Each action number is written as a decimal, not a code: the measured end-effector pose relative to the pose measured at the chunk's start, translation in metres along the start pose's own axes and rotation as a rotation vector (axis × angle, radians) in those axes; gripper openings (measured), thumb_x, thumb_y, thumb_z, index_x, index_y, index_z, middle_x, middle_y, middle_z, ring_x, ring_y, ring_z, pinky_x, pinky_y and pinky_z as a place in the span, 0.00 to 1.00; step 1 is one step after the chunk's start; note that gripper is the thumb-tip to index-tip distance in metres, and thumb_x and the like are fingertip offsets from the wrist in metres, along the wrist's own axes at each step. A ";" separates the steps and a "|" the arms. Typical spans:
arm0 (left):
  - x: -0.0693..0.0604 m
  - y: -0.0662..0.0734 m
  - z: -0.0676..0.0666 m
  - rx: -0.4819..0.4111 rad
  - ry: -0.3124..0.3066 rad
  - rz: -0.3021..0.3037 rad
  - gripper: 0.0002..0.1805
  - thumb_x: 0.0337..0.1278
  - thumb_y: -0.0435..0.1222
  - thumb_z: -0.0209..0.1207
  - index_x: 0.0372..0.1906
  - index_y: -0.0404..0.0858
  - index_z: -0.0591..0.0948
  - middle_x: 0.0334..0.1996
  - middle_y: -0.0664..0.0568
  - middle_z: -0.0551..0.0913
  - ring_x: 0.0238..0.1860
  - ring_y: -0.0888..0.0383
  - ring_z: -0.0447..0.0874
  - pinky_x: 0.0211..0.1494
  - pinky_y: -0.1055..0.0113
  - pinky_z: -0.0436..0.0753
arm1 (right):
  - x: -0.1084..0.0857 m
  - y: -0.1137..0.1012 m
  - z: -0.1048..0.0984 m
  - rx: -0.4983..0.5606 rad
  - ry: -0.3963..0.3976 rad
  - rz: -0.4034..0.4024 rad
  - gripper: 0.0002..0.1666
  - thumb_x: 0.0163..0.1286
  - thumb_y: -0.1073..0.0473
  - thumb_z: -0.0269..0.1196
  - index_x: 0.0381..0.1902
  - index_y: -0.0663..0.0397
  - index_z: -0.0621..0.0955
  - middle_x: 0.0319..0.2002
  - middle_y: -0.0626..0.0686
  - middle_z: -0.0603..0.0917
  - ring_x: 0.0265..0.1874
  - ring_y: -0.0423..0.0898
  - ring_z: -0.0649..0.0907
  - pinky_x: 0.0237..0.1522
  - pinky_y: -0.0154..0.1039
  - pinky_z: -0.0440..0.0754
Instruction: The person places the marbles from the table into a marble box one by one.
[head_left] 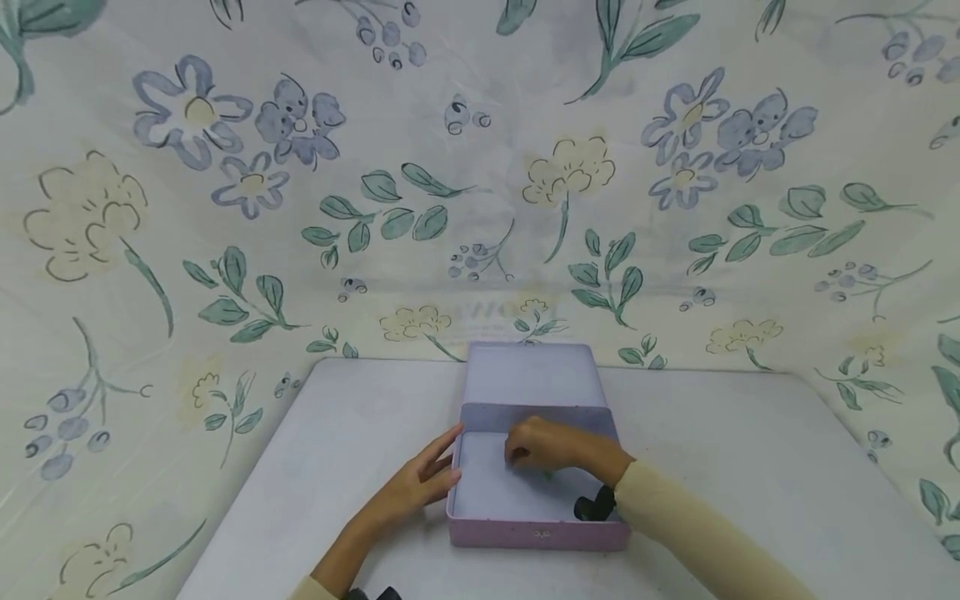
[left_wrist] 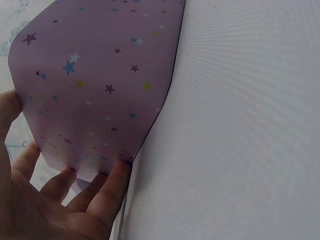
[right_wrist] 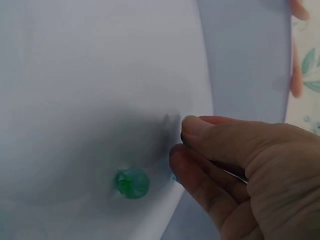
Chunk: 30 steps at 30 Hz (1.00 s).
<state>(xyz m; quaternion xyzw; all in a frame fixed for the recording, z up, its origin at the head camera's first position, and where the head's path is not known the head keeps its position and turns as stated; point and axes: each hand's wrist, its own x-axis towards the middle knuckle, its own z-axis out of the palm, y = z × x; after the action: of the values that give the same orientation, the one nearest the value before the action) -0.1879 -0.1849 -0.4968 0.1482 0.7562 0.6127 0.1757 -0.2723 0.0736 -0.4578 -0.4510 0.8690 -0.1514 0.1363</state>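
Note:
A lilac box [head_left: 537, 535] with its lid [head_left: 532, 375] tipped back stands on the white table. My left hand [head_left: 414, 485] touches the box's left side with spread fingers. Several fingertips press the star-printed wall [left_wrist: 100, 85] in the left wrist view. My right hand [head_left: 546, 444] reaches inside, low over the floor, fingers bent and thumb close to the index finger. Whether anything lies between them is hidden. A clear green marble [right_wrist: 132, 183] sits on the box floor near those fingertips. A small bluish bit [right_wrist: 175, 178] peeks out beside a finger, mostly covered.
The white table [head_left: 712, 450] extends on both sides of the box. Behind and around it hangs a floral sheet [head_left: 480, 183]. A black device [head_left: 595, 505] is strapped at the right wrist, over the box's front right corner.

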 end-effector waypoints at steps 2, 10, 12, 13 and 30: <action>-0.001 0.000 0.000 -0.001 -0.002 -0.001 0.38 0.74 0.42 0.53 0.81 0.55 0.50 0.82 0.47 0.41 0.78 0.28 0.45 0.69 0.40 0.74 | 0.000 0.000 0.001 -0.001 -0.017 0.010 0.06 0.64 0.65 0.69 0.39 0.51 0.89 0.36 0.45 0.88 0.31 0.30 0.79 0.39 0.22 0.82; -0.001 0.000 0.000 0.000 -0.004 0.015 0.37 0.75 0.41 0.52 0.81 0.56 0.51 0.82 0.48 0.41 0.77 0.27 0.45 0.69 0.39 0.73 | 0.001 0.001 0.007 -0.037 -0.026 0.005 0.06 0.64 0.63 0.70 0.39 0.50 0.89 0.34 0.42 0.86 0.31 0.29 0.78 0.38 0.21 0.82; -0.001 0.000 0.000 0.002 -0.007 0.015 0.37 0.75 0.41 0.52 0.81 0.56 0.51 0.82 0.48 0.41 0.77 0.28 0.45 0.69 0.39 0.73 | 0.001 0.001 0.007 -0.042 -0.024 -0.006 0.05 0.64 0.63 0.70 0.38 0.50 0.89 0.34 0.43 0.86 0.31 0.29 0.78 0.38 0.22 0.81; -0.001 0.000 0.000 0.003 -0.007 0.016 0.37 0.75 0.41 0.52 0.81 0.56 0.51 0.82 0.48 0.41 0.77 0.27 0.45 0.68 0.39 0.73 | 0.001 0.001 0.007 -0.042 -0.024 -0.012 0.05 0.63 0.63 0.71 0.38 0.50 0.89 0.34 0.43 0.85 0.31 0.29 0.78 0.38 0.22 0.81; -0.001 0.000 -0.001 -0.006 0.003 0.003 0.36 0.74 0.41 0.53 0.80 0.57 0.52 0.82 0.48 0.42 0.77 0.28 0.45 0.69 0.40 0.74 | -0.018 0.001 -0.041 0.138 0.161 -0.140 0.10 0.66 0.62 0.69 0.44 0.59 0.88 0.38 0.52 0.87 0.35 0.34 0.83 0.41 0.26 0.84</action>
<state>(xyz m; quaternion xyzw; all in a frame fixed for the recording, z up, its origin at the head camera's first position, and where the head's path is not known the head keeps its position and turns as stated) -0.1870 -0.1862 -0.4962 0.1478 0.7544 0.6155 0.1740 -0.2788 0.0951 -0.4184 -0.4863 0.8311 -0.2559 0.0858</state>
